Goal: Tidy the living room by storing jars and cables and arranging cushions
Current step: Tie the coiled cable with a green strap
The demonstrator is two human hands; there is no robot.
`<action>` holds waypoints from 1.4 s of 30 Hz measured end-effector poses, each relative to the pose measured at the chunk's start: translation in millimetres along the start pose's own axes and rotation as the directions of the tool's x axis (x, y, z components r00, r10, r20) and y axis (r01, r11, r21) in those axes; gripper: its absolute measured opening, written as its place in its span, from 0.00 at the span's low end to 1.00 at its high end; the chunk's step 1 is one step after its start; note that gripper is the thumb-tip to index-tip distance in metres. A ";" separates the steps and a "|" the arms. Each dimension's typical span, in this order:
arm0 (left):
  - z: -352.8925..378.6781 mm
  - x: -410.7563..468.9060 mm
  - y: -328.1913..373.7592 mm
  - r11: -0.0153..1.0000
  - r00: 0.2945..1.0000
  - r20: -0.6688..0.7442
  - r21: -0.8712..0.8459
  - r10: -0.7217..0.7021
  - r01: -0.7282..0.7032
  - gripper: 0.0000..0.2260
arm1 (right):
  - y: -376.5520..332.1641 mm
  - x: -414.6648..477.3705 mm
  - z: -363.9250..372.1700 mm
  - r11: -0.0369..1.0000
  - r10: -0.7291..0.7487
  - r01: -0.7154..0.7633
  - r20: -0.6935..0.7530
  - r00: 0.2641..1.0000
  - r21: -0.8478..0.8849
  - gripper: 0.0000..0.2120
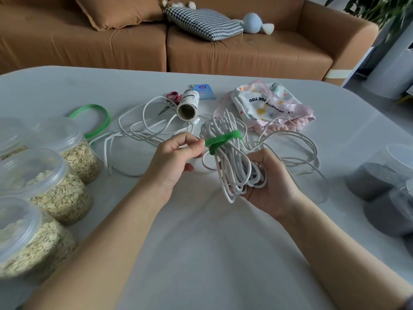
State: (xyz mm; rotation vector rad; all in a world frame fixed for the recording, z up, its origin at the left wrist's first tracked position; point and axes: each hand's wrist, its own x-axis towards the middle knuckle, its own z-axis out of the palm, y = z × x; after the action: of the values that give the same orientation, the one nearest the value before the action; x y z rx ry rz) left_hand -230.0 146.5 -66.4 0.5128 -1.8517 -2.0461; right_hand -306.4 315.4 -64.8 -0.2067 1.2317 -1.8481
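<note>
A bundle of white cable (230,166), round and smooth-jacketed, is folded into many long loops and held just above the middle of the pale grey, matte counter (201,253). One fuzzy green strap (223,140), like hook-and-loop tape, is wound around the bundle's far half. The left hand (176,157) pinches the strap's free end between thumb and forefinger, the other fingers curled in. The right hand (270,182) grips the bundle's near end, fingers wrapped round the loops.

More white cable (143,128) lies loose in open coils on the counter to the left of the bundle, and further loops spread to its right.

At the near left stand four clear plastic jars (53,193) with ribbed translucent lids, filled with pale flaked oats; the leftmost is cut by the frame edge. At the right edge are blurred clear jars with dark grey contents (375,182); their number cannot be told.

Farther off lie one loop of glossy green ribbon (93,117), one pair of scissors with red handles (171,99), one roll on a cardboard core (187,106), one flat blue packet (204,91) whose print is too small to read, and one crumpled cloth bag (268,104), white and pink with small cartoon prints and the words "FOR YOU" facing away.

Beyond the counter a brown fabric sofa (245,52) carries two cushions, one brown (120,12) and one black-and-white houndstooth (205,24), with a pale blue plush toy (254,22) beside them.
</note>
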 end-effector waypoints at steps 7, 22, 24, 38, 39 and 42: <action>5.6 -0.5 -6.8 0.994 0.998 -0.001 0.090 0.066 -0.066 0.07 | 1.4 -5.2 2.7 0.999 -0.029 0.027 0.042 0.999 0.046 0.16; -1.3 5.5 -32.1 0.534 0.849 -0.114 0.818 0.516 -0.214 0.08 | -97.5 40.8 -2.7 0.978 -0.204 0.191 -0.227 0.952 -0.079 0.10; -0.7 6.4 -33.9 0.503 0.855 -0.099 0.840 0.510 -0.203 0.06 | -118.1 69.9 -9.6 0.968 -0.185 0.119 -0.311 0.932 -0.219 0.12; 1.0 13.4 -48.4 0.260 0.788 0.034 0.935 0.615 -0.243 0.07 | -119.4 147.8 10.9 0.346 -0.392 -0.094 -0.235 0.889 -0.934 0.25; 0.9 13.4 -48.7 0.255 0.787 0.036 0.936 0.616 -0.243 0.07 | -116.3 148.5 9.4 0.283 -0.392 -0.079 -0.190 0.900 -0.956 0.25; 2.1 11.9 -47.5 0.267 0.801 0.026 0.936 0.598 -0.229 0.06 | -111.3 136.5 9.1 0.232 -0.502 -0.033 -0.149 0.852 -0.972 0.24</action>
State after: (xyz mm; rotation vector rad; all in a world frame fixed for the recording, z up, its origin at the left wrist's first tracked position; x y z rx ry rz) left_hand -241.8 147.4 -114.0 0.4692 -2.3934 -0.3398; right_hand -446.7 222.2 -12.7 -0.7212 2.7475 -1.0621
